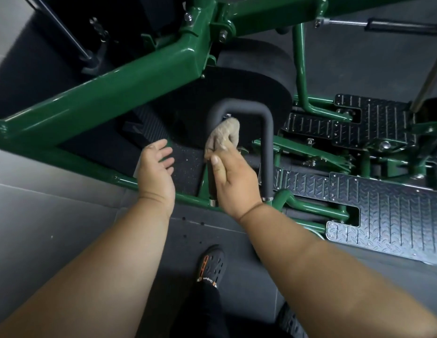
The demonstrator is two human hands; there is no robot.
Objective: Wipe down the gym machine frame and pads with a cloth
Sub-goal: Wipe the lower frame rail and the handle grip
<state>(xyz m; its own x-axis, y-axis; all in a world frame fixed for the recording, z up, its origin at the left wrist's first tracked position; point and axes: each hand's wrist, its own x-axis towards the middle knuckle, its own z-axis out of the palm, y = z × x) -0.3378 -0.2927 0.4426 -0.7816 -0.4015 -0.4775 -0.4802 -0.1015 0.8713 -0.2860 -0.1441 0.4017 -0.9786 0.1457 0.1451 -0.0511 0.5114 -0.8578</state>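
Both bare forearms reached up from the bottom corners of the view, and between them, at 6 o'clock, a dark clog [210, 265] stood on the grey floor [41, 215]. Just past centre, the right hand [233, 180] was closed around a bunched beige cloth [222, 135], thumb laid along the top, pressing it against the left leg of a black foam-wrapped U-shaped handle [239, 107]. At 9 o'clock of that hand, and apart from it, the left hand [157, 168] hung empty with its fingers loosely spread and slightly curled, touching nothing. Beyond the handle, toward 12 o'clock, sat a large rounded black pad [249, 76]. A thick green frame beam [102, 101] ran diagonally from 9 o'clock up toward 12 o'clock, bolted at the top to another green member. At 3 o'clock lay dark tread-pattern metal footplates [388, 215], with thinner green tubes crossing between them.
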